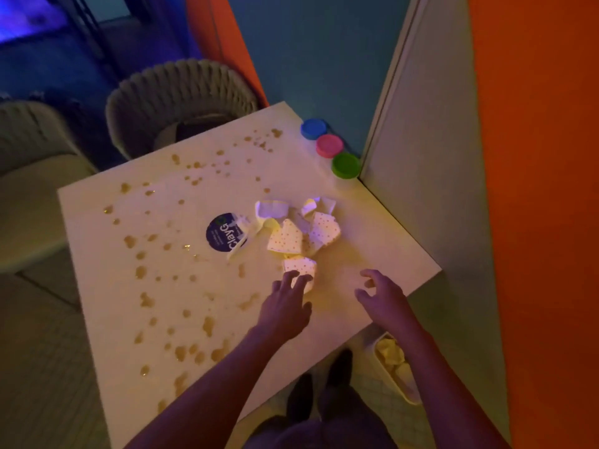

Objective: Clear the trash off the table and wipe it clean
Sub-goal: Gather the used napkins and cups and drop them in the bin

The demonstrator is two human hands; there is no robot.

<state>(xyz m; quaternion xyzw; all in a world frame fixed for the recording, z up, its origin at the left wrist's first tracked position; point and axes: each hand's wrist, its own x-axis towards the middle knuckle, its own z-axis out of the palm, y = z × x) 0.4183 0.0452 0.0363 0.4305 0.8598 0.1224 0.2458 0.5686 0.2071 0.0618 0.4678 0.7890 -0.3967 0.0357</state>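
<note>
A white square table [113, 280] is speckled with many brown drops. Near its middle lies a heap of dotted paper scraps [303, 236], with a dark round "Clay" label wrapper [222, 233] and a pale plastic spoon [256, 234] beside it. My left hand [287, 306] reaches over the table, its spread fingers touching the nearest dotted scrap [299, 267]. To the right of that scrap, my right hand [379, 294] hovers with loosely curled fingers that hold nothing.
Three small tubs with blue [313, 128], pink [329, 145] and green [346, 165] lids stand at the far right corner. A white bin [395, 367] with crumpled paper sits on the floor below the table's right edge. Two woven chairs [181, 102] stand behind.
</note>
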